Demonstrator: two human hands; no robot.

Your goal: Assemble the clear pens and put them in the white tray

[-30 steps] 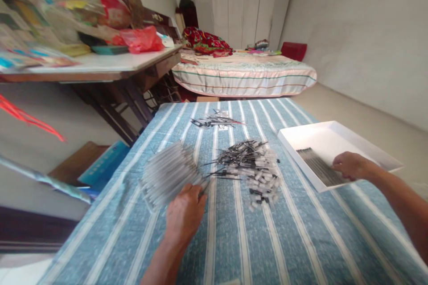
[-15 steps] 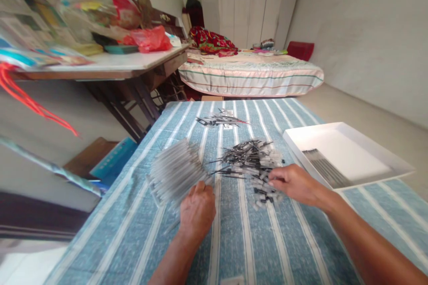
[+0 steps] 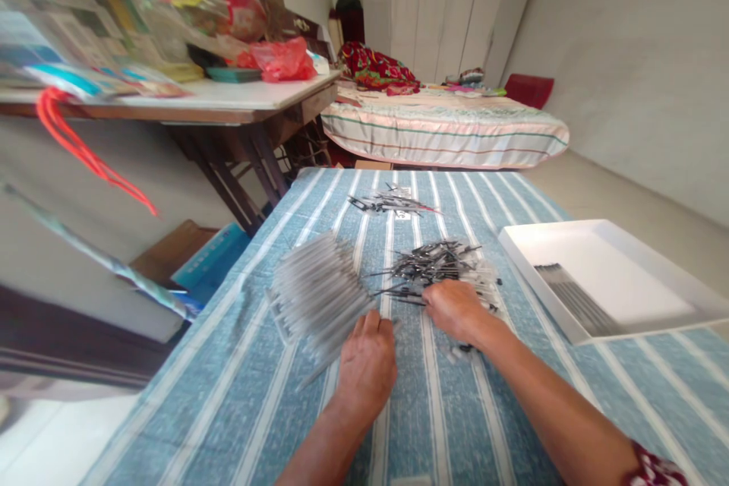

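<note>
My left hand point(image 3: 369, 353) is closed at the lower right edge of a stack of pale, translucent tubes point(image 3: 322, 292); a light tube end pokes out by its fingertips. To its right, my right hand point(image 3: 452, 307) has its fingers pinched together at the front of a pile of black pen refills and clear caps point(image 3: 436, 262); what they grip is hidden. Farther back on the striped blue cloth point(image 3: 228, 395) lies a small heap of thin dark pieces point(image 3: 392, 203), one with a red tip.
A white tray point(image 3: 643, 273) at the right holds a row of finished-looking grey pens point(image 3: 575, 300). At the left stands a side table point(image 3: 256, 102) with bags and a red plastic bag point(image 3: 285, 59). Behind is a bed point(image 3: 444, 125).
My right hand has moved left, from the clear caps to the front of the black refills. My left hand remains by the tube stack. The whole view has shifted slightly.
</note>
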